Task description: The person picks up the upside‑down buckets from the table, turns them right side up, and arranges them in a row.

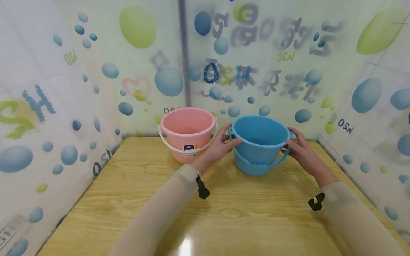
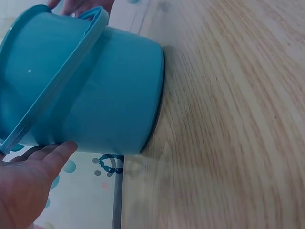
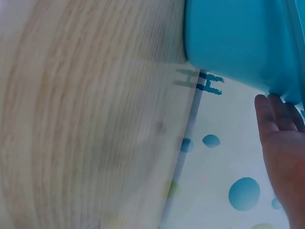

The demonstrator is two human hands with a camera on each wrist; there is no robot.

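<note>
A blue bucket [image 1: 256, 156] stands upright on the wooden table, its handle [image 1: 259, 165] hanging across the front. My left hand [image 1: 219, 145] holds its left side, the thumb at the rim and the fingers reaching along the wall. On the opposite side my right hand [image 1: 301, 149] grips near the rim and the handle's end, thumb in front. Fingers [image 2: 59, 155] lie against the bucket wall in the left wrist view. The right wrist view has my right hand's fingertips [image 3: 276, 102] at the wall under the rim.
Left of the blue bucket stands a pink bucket [image 1: 189, 124] with a white handle and a dark label, close to my left hand. The wooden table [image 1: 243, 220] runs back to walls covered in a bubble-print sheet [image 1: 269, 53].
</note>
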